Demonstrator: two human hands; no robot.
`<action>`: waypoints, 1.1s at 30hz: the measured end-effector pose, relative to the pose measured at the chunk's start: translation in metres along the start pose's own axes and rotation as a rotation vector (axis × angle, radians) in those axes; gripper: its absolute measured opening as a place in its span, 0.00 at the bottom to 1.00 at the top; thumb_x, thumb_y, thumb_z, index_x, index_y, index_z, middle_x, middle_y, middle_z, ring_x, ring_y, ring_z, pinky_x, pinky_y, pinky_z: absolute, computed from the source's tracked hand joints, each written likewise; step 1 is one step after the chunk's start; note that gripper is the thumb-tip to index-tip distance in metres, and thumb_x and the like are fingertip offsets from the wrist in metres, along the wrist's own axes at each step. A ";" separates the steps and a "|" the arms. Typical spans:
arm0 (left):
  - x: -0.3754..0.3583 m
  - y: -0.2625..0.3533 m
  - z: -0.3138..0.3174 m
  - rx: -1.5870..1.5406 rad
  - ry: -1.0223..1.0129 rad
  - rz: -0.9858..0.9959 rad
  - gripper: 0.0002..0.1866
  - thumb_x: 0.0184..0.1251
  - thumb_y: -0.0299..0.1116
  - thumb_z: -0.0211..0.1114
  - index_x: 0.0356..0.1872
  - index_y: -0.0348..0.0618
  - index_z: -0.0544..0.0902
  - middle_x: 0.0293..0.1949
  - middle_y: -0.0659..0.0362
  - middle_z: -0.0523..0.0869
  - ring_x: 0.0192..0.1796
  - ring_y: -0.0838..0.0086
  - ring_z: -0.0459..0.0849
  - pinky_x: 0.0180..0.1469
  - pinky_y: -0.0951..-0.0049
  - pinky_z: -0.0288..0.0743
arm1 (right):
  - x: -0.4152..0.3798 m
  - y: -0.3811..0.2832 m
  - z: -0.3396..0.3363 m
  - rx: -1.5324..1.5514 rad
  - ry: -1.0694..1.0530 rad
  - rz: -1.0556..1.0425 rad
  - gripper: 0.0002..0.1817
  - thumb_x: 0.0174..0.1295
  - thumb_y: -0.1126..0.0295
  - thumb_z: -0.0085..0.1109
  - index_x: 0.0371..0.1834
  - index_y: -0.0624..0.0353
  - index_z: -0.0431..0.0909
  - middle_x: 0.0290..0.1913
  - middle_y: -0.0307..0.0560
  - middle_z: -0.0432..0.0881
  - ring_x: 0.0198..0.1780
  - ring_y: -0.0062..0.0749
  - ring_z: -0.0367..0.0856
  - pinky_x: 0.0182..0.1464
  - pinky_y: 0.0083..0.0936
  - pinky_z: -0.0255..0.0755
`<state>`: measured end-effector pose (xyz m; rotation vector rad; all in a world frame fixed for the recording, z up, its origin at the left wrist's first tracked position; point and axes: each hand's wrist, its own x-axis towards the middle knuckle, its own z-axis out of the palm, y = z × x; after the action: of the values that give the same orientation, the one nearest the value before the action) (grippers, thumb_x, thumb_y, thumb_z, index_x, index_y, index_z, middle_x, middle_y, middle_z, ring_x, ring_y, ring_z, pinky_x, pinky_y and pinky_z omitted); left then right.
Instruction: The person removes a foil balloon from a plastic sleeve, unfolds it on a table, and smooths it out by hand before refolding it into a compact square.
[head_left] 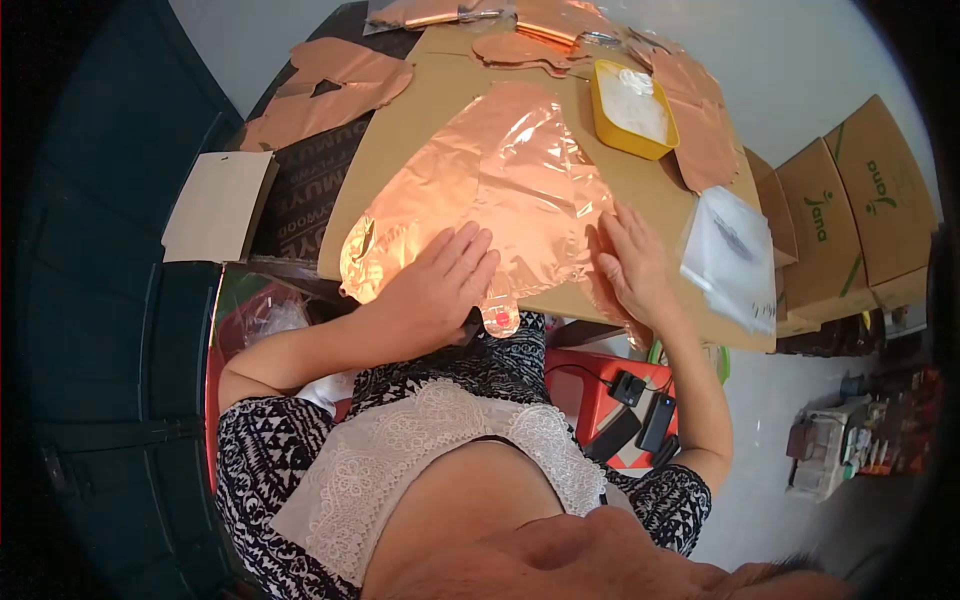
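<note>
A flat, uninflated rose-gold foil balloon [520, 190] is spread over the cardboard-covered table in front of me. Its short tab [502, 318], marked with a red spot, hangs over the near edge. My left hand [455, 275] lies palm down on the lower part of the foil, fingers stretched out beside the tab. At the balloon's right edge rests my right hand [635, 260], its fingers extended and its thumb apart, touching the crinkled foil. Part of the foil droops past the table edge below that hand.
More flat foil balloons lie at the back left [350, 80] and back right [690, 100]. A yellow tub [660, 150] holds white material. Clear plastic bags [735, 250] sit at the right edge. Cardboard boxes [820, 220] stand beyond. A red stool [570, 385] carries black devices.
</note>
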<state>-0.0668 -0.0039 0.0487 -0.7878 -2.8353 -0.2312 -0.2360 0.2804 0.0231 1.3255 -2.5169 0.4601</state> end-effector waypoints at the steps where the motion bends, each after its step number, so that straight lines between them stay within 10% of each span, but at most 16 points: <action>1: 0.003 0.000 0.009 0.021 0.042 0.002 0.47 0.41 0.36 0.77 0.64 0.24 0.66 0.66 0.35 0.66 0.71 0.42 0.62 0.72 0.47 0.57 | -0.002 0.000 0.002 -0.011 -0.010 -0.015 0.28 0.67 0.61 0.56 0.68 0.63 0.66 0.72 0.64 0.63 0.73 0.59 0.60 0.71 0.48 0.56; 8: 0.003 -0.008 0.031 0.087 0.119 0.027 0.29 0.59 0.30 0.55 0.61 0.20 0.69 0.62 0.31 0.71 0.67 0.41 0.69 0.71 0.47 0.60 | 0.000 -0.007 0.003 -0.056 -0.052 -0.026 0.29 0.66 0.60 0.57 0.68 0.60 0.68 0.71 0.60 0.65 0.72 0.56 0.62 0.71 0.47 0.56; 33: -0.029 -0.015 0.027 0.088 0.064 -0.100 0.32 0.56 0.25 0.60 0.64 0.24 0.66 0.66 0.34 0.68 0.71 0.40 0.65 0.72 0.46 0.59 | 0.008 -0.001 0.003 -0.063 -0.023 0.006 0.25 0.65 0.61 0.57 0.64 0.60 0.70 0.68 0.60 0.69 0.70 0.54 0.65 0.71 0.48 0.57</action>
<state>-0.0539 -0.0257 0.0149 -0.6107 -2.8061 -0.1419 -0.2401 0.2728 0.0232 1.3077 -2.5328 0.3660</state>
